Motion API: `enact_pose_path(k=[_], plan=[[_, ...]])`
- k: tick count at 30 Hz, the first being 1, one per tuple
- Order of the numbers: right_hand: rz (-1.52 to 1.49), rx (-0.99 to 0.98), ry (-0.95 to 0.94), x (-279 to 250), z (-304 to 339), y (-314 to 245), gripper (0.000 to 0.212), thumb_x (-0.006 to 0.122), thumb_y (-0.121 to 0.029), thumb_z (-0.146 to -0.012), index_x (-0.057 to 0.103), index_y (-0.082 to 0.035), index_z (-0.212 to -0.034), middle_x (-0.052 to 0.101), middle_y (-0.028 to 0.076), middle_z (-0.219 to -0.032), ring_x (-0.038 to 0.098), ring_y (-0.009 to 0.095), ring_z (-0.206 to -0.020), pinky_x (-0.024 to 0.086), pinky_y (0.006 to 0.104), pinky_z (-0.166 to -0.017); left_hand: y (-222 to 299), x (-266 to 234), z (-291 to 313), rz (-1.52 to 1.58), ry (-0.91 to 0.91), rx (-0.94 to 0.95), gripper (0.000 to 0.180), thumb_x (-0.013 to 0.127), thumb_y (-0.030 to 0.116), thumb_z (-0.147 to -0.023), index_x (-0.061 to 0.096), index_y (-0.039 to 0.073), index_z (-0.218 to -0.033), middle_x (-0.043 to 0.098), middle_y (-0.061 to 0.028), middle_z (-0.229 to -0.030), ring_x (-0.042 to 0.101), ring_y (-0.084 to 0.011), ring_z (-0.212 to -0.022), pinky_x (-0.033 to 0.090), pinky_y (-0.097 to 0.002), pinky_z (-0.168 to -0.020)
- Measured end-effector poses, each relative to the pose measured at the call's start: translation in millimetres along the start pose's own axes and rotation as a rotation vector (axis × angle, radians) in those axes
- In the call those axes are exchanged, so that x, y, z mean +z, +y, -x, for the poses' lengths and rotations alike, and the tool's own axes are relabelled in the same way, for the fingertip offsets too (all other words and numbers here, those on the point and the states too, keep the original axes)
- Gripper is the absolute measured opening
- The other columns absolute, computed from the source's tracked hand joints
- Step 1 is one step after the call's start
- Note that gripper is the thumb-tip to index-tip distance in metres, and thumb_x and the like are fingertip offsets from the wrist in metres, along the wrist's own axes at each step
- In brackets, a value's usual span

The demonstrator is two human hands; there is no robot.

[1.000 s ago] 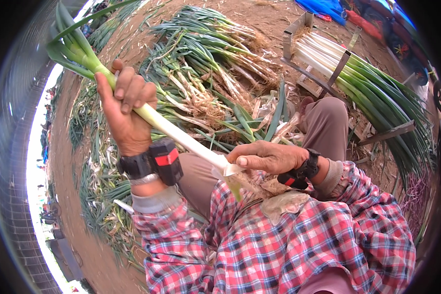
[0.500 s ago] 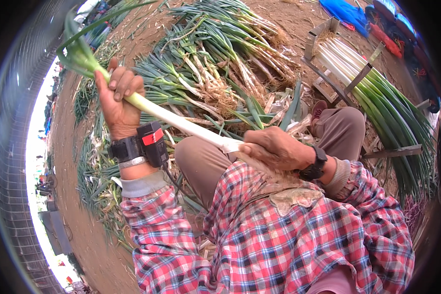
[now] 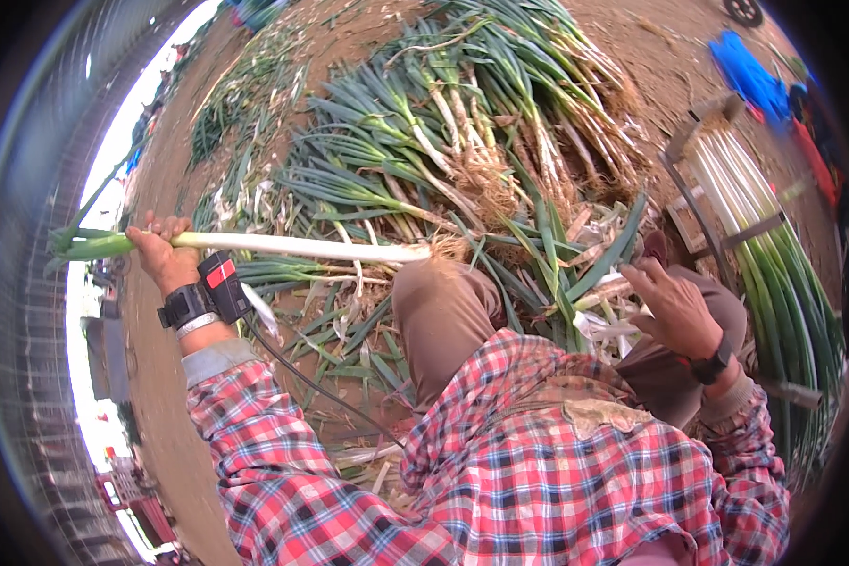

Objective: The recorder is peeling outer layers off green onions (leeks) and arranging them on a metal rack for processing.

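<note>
My left hand [image 3: 167, 247] is closed around a leek [image 3: 302, 247] near its green leaves. The long white stalk points right, its hairy roots [image 3: 451, 248] just above my left knee. My right hand [image 3: 672, 311] is off the leek, over my right knee, with its fingers loosely bent and apart. I see nothing in it. Pale stripped peels [image 3: 606, 330] and green leaves lie just left of that hand.
A big heap of untrimmed leeks [image 3: 462, 123] with rooty ends covers the ground ahead. On the right, a metal rack [image 3: 681, 151] cradles cleaned leeks [image 3: 774, 269]. Leaf scraps [image 3: 245, 179] litter the soil at left. A blue cloth or bag [image 3: 750, 75] lies at the far right.
My right hand has let go of the leek's root end and moved right. My left hand has moved left and down with the leek, which now lies nearly level.
</note>
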State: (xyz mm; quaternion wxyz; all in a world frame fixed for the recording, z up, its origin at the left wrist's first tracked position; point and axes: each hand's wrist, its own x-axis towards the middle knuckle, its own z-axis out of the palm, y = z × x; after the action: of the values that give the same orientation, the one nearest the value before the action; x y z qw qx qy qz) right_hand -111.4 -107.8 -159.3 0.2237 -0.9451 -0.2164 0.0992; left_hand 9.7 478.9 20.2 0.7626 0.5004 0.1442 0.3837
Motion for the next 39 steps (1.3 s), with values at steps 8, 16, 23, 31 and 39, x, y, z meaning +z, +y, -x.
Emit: enact_pose_path(k=[8,16,23,31,39], plan=[[-0.428,-0.491,0.225,20.8,-137.8,-129.3,0.03,0.069,-0.017,-0.085,0.062,-0.005,-0.111,0.06,0.012,-0.101,0.058,0.032,-0.097,0.047,0.0435,-0.087,33.5,-26.4,48.4,0.05,-0.035,0.021,0.046,0.036,0.046,-0.104,0.049,0.002,-0.105,0.038,0.0014,-0.066,0.036,-0.0119,-0.055,0.035,-0.029,-0.053],[-0.577,-0.429,0.193,100.1,-124.3,-138.1,0.013,0.065,-0.015,-0.088,0.064,-0.005,-0.096,0.056,0.01,-0.087,0.059,0.032,-0.077,0.05,0.0408,-0.065,35.4,-65.1,111.8,0.108,0.115,-0.052,0.026,0.048,0.031,-0.102,0.052,0.006,-0.11,0.038,0.0015,-0.068,0.037,-0.0112,-0.056,0.037,-0.0279,-0.055],[-0.472,-0.559,0.283,102.3,-130.3,-143.8,0.014,0.062,-0.013,-0.087,0.059,-0.003,-0.098,0.053,0.01,-0.084,0.059,0.03,-0.078,0.05,0.0404,-0.065,21.5,-71.1,110.1,0.191,0.055,0.013,0.012,0.053,0.018,-0.1,0.051,0.006,-0.1,0.04,0.0012,-0.073,0.035,-0.0124,-0.058,0.035,-0.0291,-0.056],[-0.289,-0.659,0.204,93.6,-135.3,-147.9,0.011,0.06,-0.011,-0.084,0.056,-0.004,-0.092,0.052,0.009,-0.083,0.058,0.029,-0.076,0.05,0.0398,-0.063,14.2,-74.8,113.8,0.179,0.06,0.001,0.016,0.055,0.019,-0.099,0.049,0.006,-0.093,0.037,-0.0004,-0.072,0.036,-0.0132,-0.058,0.034,-0.0306,-0.061],[-0.359,-0.729,0.344,88.7,-133.0,-158.9,0.017,0.067,-0.004,-0.079,0.056,-0.005,-0.092,0.052,0.009,-0.081,0.057,0.028,-0.068,0.047,0.0401,-0.056,17.9,-85.9,109.7,0.188,0.058,-0.005,0.016,0.054,0.018,-0.099,0.048,0.005,-0.091,0.038,-0.0008,-0.072,0.038,-0.0138,-0.058,0.036,-0.0299,-0.059]])
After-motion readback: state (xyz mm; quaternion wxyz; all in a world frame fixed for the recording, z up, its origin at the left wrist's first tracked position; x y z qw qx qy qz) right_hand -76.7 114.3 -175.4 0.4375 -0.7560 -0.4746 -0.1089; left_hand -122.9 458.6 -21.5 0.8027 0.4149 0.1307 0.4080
